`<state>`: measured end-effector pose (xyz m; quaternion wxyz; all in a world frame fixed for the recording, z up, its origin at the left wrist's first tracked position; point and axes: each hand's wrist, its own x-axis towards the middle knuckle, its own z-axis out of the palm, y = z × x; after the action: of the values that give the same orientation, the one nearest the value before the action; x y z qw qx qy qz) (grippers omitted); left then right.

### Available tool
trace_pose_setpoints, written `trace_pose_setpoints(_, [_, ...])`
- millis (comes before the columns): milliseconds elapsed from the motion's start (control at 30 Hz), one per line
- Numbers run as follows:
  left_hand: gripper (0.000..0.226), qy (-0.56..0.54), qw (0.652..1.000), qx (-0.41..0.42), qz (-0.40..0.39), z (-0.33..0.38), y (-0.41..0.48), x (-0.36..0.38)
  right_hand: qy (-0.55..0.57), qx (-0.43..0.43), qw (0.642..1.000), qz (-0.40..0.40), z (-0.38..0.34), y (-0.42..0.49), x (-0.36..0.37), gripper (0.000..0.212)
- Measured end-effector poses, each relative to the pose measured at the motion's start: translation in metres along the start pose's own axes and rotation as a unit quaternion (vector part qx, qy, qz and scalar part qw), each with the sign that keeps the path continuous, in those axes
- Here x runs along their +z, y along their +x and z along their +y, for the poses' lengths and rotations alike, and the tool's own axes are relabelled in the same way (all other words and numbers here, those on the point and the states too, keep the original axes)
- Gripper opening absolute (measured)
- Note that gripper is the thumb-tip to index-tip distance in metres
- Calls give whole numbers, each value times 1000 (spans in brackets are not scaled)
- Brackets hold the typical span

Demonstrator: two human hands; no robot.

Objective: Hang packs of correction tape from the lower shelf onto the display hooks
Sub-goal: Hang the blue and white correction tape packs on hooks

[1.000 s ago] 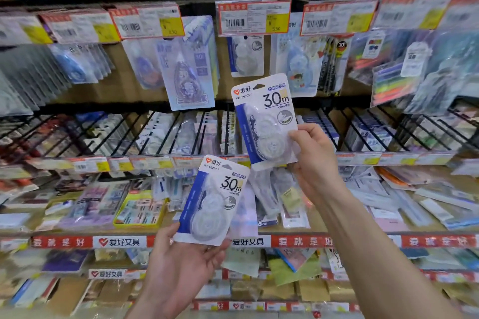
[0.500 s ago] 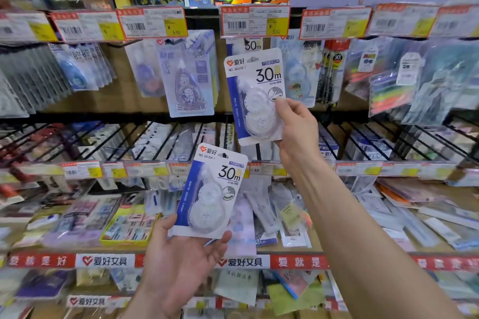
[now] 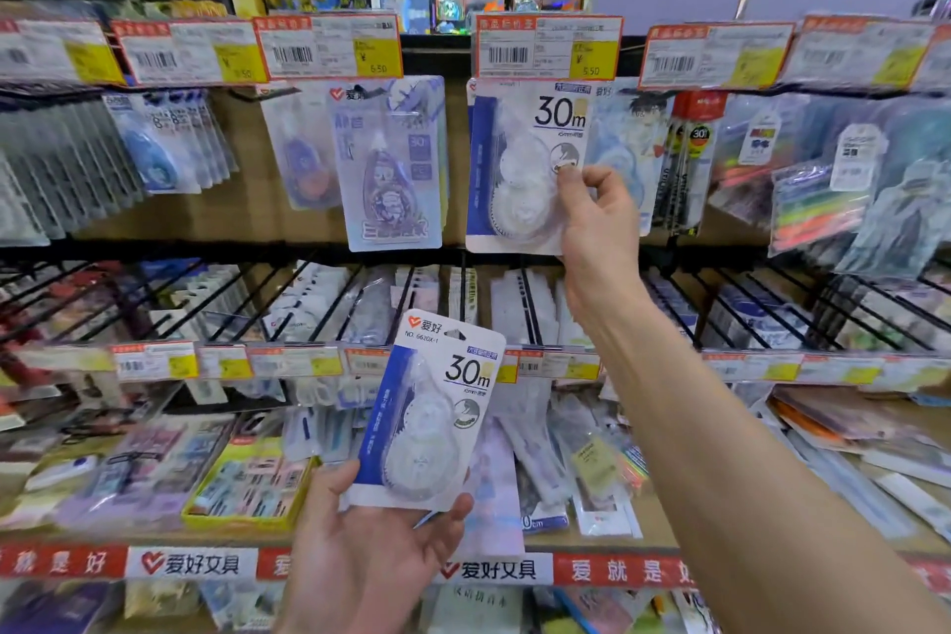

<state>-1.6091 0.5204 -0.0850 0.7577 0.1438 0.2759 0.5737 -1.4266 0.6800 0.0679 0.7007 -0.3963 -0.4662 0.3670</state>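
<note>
The top pack (image 3: pixel 520 165) is up high, right under a price tag (image 3: pixel 548 47). The right hand (image 3: pixel 599 221) pinches its right edge. The thumb presses on the front and the other fingers curl behind, so these fingers are clamped on the pack. The top of the pack goes in behind the tag, well above the fingers. The hook is likely there too, but the tag hides it. I cannot tell if the pack's hole is on the hook yet.

The low pack (image 3: pixel 432 417) is held up in the left hand (image 3: pixel 370 546). The thumb is on its bottom left corner, and the fingers (image 3: pixel 447 515) curl up at its bottom right edge, clamped on it. Its hole is at the far end from those fingers. The pack leans a little to the right.

Just behind the left fingers is the lower shelf (image 3: pixel 617 569), with more packs lying in a heap.

I think the step now is hanging the top pack. Next, the right fingers need to line the small hole up with the hook, push the pack back, and then let go. The hole is hard to see up there, so the push should be slow. After that it is the low pack's turn.
</note>
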Motion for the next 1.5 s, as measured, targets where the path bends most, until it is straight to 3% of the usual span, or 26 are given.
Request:
trace_pose_setpoints(100, [88, 8, 1000, -12, 4, 1, 3, -1, -21, -28, 999, -8, -4, -4, 0, 16])
trace_pose_setpoints(267, [71, -17, 1000, -8, -9, -1, 11, 3, -32, -48, 998, -12, -3, -6, 3, 16])
trace_pose_setpoints(500, [66, -13, 1000, 2, -7, -3, 19, 5, -20, -63, 998, 15, 5, -8, -1, 18])
trace_pose_setpoints(933, [70, -18, 1000, 5, -5, -5, 19, -2, -64, -77, 995, -16, 4, -9, -1, 14])
trace_pose_setpoints(1500, [68, -27, 999, -6, -23, -9, 27, -7, -19, -77, 996, -33, 6, -5, 10, 15])
